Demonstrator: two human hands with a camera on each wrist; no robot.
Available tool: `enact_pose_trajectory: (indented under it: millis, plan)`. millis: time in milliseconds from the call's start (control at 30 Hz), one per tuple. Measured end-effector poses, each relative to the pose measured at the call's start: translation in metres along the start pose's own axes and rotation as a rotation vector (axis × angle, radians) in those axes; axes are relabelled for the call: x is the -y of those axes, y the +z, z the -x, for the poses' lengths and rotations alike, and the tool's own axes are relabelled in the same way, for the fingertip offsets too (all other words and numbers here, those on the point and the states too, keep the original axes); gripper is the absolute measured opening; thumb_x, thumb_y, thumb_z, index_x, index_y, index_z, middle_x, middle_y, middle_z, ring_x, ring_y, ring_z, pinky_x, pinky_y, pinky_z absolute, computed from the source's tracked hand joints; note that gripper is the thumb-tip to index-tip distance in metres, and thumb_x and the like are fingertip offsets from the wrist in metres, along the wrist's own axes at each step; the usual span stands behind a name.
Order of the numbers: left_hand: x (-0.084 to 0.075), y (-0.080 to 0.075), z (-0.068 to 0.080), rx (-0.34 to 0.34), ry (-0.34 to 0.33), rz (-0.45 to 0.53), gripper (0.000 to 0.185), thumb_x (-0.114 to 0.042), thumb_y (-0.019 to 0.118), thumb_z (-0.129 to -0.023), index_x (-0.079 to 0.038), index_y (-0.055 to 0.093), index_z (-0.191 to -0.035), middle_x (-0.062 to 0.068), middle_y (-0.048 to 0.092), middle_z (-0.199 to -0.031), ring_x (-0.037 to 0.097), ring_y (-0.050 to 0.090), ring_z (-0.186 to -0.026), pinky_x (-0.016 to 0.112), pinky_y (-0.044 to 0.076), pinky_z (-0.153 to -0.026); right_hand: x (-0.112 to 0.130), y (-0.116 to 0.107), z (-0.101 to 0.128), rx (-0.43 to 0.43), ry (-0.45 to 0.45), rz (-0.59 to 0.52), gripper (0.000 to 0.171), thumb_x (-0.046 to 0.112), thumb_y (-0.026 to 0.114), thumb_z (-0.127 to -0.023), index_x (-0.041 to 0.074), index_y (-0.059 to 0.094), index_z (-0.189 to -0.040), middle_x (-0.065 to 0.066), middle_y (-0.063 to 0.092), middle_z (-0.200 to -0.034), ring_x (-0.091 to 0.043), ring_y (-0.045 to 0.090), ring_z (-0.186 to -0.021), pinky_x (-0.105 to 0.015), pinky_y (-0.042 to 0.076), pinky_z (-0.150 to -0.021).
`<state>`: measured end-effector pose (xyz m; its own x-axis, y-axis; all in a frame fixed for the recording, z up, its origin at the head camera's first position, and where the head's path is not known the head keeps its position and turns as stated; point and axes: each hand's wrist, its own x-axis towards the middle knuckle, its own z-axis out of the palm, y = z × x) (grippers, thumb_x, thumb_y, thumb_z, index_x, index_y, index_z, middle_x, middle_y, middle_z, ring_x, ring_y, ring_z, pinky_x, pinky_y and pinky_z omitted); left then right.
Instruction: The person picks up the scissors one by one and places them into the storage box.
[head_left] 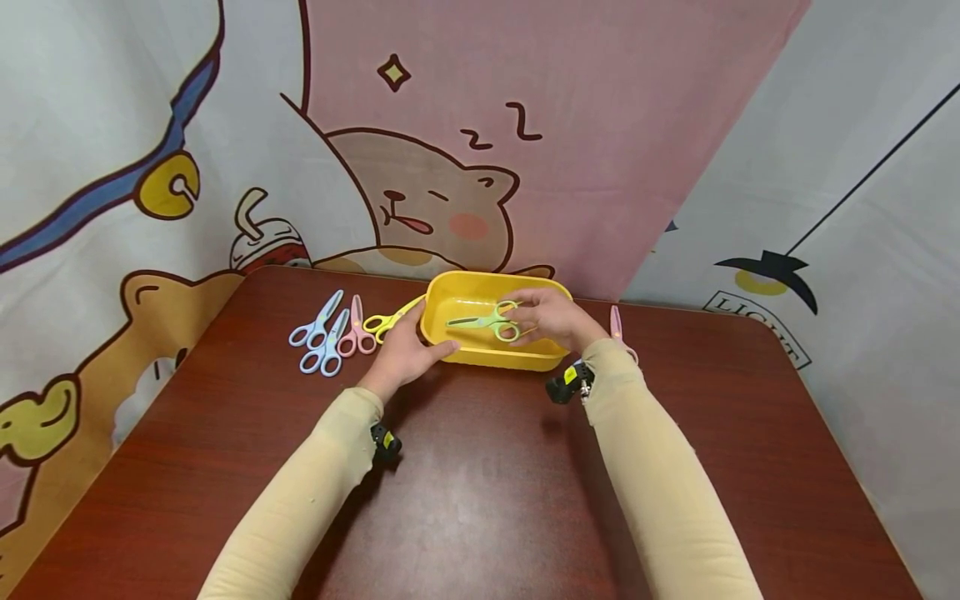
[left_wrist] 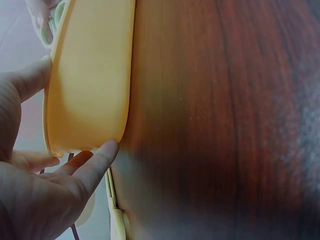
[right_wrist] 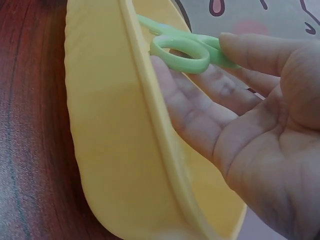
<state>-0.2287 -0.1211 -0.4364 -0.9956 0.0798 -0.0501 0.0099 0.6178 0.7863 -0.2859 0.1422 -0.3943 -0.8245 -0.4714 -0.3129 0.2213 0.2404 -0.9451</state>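
Note:
A pair of green scissors [head_left: 483, 322] is pinched by its handle end between the thumb and fingers of my right hand [head_left: 557, 317]. Its blades point left over the inside of a yellow plastic basket [head_left: 498, 359]. From the right wrist, the green finger loop [right_wrist: 181, 65] shows just past the basket's rim. My left hand [head_left: 405, 354] holds the basket's left end. In the left wrist view the thumb [left_wrist: 32, 77] lies at the rim and the fingers [left_wrist: 97, 162] press the end wall.
Left of the basket lie yellow scissors [head_left: 378, 325], partly behind my left hand, pink scissors [head_left: 357, 321] and two blue scissors [head_left: 326, 317]. More pink scissors [head_left: 616, 323] lie right of the basket, partly behind my right wrist. A printed curtain [head_left: 585, 150] hangs behind the brown table [head_left: 480, 500].

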Motion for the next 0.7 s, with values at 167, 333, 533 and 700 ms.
enact_pose_trajectory:
  millis: [167, 333, 533, 700]
  plan:
    - [0.000, 0.000, 0.000, 0.001, -0.015, -0.003, 0.095, -0.039, 0.082, -0.088, -0.007, 0.030, -0.161, 0.017, 0.044, -0.158, 0.035, 0.044, -0.143, 0.050, 0.031, -0.122, -0.003, 0.004, -0.001, 0.003, 0.010, -0.005, 0.036, 0.004, 0.059, -0.104, -0.008, 0.055, -0.137, -0.014, 0.070, -0.105, -0.027, 0.074, -0.092, -0.045, 0.061, -0.086]
    - [0.000, 0.000, 0.000, -0.004, -0.003, 0.002, 0.093, -0.038, 0.083, -0.088, -0.007, 0.033, -0.160, 0.017, 0.048, -0.155, 0.035, 0.047, -0.140, 0.050, 0.034, -0.120, -0.004, 0.007, -0.002, 0.009, 0.024, 0.042, 0.038, 0.008, 0.060, -0.104, -0.004, 0.056, -0.140, -0.015, 0.070, -0.111, -0.026, 0.075, -0.094, -0.043, 0.061, -0.087]
    - [0.000, 0.000, -0.001, -0.008, 0.007, 0.003, 0.090, -0.038, 0.083, -0.088, -0.008, 0.036, -0.158, 0.016, 0.051, -0.151, 0.034, 0.050, -0.136, 0.049, 0.037, -0.118, -0.006, 0.010, -0.003, 0.022, 0.051, 0.097, 0.038, 0.012, 0.061, -0.105, 0.002, 0.058, -0.141, -0.016, 0.071, -0.112, -0.024, 0.074, -0.094, -0.038, 0.060, -0.084]
    - [0.002, 0.001, -0.001, -0.018, 0.034, -0.004, 0.088, -0.037, 0.083, -0.087, -0.006, 0.038, -0.157, 0.017, 0.055, -0.147, 0.034, 0.055, -0.130, 0.050, 0.041, -0.114, -0.008, 0.011, -0.005, 0.040, 0.057, 0.111, 0.036, 0.009, 0.059, -0.105, 0.001, 0.059, -0.140, -0.015, 0.073, -0.107, -0.022, 0.074, -0.091, -0.034, 0.058, -0.080]
